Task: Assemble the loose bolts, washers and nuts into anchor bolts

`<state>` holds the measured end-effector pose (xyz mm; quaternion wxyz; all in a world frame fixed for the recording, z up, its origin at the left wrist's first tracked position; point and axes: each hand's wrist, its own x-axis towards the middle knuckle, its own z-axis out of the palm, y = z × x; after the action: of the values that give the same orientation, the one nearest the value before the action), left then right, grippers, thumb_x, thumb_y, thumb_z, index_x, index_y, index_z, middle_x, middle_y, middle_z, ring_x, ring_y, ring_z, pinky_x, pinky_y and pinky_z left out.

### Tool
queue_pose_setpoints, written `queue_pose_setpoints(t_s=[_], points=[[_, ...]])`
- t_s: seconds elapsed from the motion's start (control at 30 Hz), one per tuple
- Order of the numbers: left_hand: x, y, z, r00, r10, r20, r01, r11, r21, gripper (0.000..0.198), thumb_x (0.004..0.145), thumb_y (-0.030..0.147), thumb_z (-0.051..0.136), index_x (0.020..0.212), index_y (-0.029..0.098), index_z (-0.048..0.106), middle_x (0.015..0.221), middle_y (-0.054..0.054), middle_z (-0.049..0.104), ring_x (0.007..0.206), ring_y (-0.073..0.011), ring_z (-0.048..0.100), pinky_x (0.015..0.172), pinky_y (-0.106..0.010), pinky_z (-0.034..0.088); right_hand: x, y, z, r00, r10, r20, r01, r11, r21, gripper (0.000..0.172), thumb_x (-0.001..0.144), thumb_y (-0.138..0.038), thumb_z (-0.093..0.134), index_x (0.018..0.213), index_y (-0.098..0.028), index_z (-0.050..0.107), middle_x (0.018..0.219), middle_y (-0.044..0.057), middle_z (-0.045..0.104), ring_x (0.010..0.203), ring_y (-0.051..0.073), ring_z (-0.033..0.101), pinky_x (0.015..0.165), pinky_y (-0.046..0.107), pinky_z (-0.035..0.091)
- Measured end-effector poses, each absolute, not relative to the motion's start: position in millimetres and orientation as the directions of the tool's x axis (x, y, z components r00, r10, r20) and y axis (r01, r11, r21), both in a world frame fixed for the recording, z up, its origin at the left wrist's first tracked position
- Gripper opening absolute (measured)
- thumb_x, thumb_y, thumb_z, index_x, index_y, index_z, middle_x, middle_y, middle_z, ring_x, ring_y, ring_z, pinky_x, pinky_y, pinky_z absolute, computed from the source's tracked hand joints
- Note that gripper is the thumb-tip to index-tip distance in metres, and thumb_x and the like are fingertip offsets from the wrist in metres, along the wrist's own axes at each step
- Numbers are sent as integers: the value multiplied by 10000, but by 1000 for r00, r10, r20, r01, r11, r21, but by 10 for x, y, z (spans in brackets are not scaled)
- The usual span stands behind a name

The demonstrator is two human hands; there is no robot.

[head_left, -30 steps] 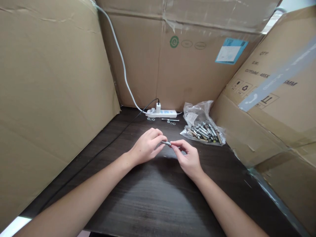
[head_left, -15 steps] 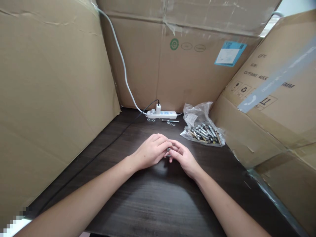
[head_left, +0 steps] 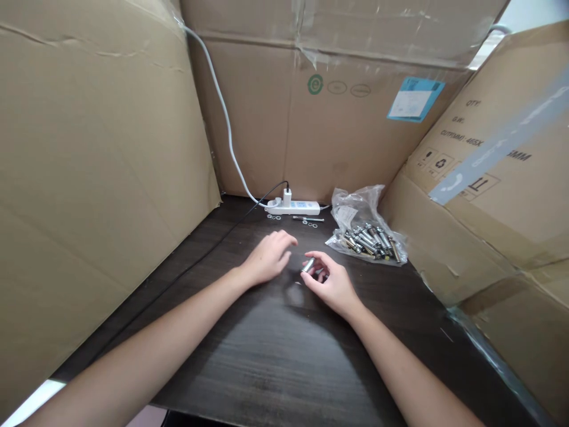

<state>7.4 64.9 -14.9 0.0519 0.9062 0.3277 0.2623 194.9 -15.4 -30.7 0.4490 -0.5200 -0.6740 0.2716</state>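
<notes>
My right hand (head_left: pixel 332 283) grips a short silver metal sleeve (head_left: pixel 308 265) between thumb and fingers, tilted, just above the dark table (head_left: pixel 249 362). To its left, my left hand (head_left: pixel 268 256) is apart from the sleeve, with its fingers loosely bent, thumb separated and nothing visible in them. Beyond the hands lie a long bolt (head_left: pixel 309 219) and two small groups of rings, the left washers (head_left: pixel 273 217) and the right washers (head_left: pixel 310 224). A clear plastic bag (head_left: pixel 355 204) of several metal expansion bolts (head_left: pixel 373 240) rests to the right.
A white power strip (head_left: pixel 304 207) with a plugged-in adapter (head_left: pixel 287 196) sits against the back cardboard box (head_left: pixel 262 118). A black cable (head_left: pixel 200 260) crosses the table on the left. Cardboard also walls the left side (head_left: pixel 98 178) and right side (head_left: pixel 480 225).
My hands were together around a small metal piece. My left hand has let go and moved left, while my right hand keeps the sleeve, now turned into clearer view.
</notes>
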Motion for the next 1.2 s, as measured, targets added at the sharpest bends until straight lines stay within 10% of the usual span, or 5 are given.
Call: queue_pose_setpoints(t_s=[0.23, 1.2], points=[[84, 1404, -243, 430, 860, 274, 863, -481, 155, 469, 821, 199, 456, 1290, 170, 452, 1366, -108, 460, 1248, -276, 420, 995, -411, 394, 1988, -145, -250, -113, 905, 411, 636, 384, -670, 452, 718, -297, 669, 1150, -192, 589, 864, 37, 661, 724, 157, 610, 640, 266, 500], [35, 496, -327, 525, 827, 204, 797, -561, 224, 527, 821, 230, 440, 1340, 140, 454, 1370, -124, 461, 1300, -271, 371, 1076, -433, 335, 1978, -189, -153, -201, 882, 426, 695, 435, -573, 451, 745, -318, 646, 1173, -193, 574, 901, 42, 647, 738, 162, 589, 698, 279, 487]])
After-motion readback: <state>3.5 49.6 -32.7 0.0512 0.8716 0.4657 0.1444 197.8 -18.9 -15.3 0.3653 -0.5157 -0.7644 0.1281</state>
